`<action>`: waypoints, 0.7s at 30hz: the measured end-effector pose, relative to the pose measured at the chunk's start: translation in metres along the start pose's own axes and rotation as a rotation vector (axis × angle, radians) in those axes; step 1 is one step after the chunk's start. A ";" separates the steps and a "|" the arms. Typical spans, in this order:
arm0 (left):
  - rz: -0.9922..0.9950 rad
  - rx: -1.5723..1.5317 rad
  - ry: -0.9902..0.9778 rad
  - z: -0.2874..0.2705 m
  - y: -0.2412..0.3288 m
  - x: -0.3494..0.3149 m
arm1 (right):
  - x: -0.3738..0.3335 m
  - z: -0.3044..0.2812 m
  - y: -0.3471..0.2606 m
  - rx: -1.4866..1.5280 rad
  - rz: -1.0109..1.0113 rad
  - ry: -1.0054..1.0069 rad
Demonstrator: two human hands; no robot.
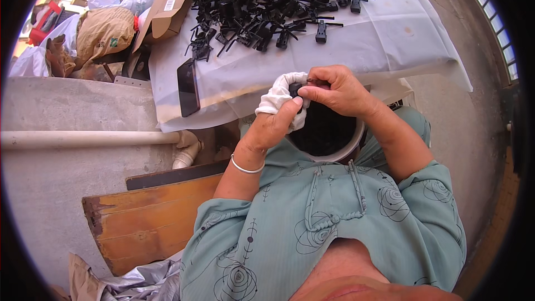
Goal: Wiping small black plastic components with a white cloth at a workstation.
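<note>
Above a white bucket (358, 134) with dark contents, my two hands meet. My left hand (277, 118), its fingers covered by white cloth (273, 99) and its thumb bare, grips a small black plastic part (295, 89). Close against that part, my right hand (337, 92) is closed in a pinch on a thin dark object (317, 82), mostly hidden by the fingers. Beyond my hands, a heap of black plastic parts (251, 14) with thin strips sticking out lies on a table covered in whitish plastic sheet (379, 44).
A dark phone (188, 88) lies at the table's left edge. Behind it stands an open cardboard box (170, 8). Bags (106, 30) are piled at the far left. A pale pipe (89, 138) runs along the left wall, above a worn wooden board (150, 217).
</note>
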State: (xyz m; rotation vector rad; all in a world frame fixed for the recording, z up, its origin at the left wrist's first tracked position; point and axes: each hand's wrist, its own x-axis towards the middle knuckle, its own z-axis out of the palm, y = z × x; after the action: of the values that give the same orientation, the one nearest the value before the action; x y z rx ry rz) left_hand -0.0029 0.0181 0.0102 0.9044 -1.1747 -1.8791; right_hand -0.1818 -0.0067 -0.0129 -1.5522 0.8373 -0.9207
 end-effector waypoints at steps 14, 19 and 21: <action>0.310 0.745 0.187 0.003 -0.017 0.008 | 0.003 0.007 0.007 -0.170 -0.082 -0.110; 0.419 0.911 0.214 0.002 -0.015 0.004 | 0.000 0.027 0.014 -0.309 -0.328 0.117; 0.422 0.905 0.210 0.003 -0.010 -0.001 | 0.002 0.018 0.008 -0.282 -0.288 0.068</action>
State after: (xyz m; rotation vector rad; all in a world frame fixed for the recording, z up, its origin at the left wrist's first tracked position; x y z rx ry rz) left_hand -0.0071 0.0232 0.0018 1.1513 -1.9320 -0.8525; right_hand -0.1647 -0.0019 -0.0224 -1.9310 0.8313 -1.1026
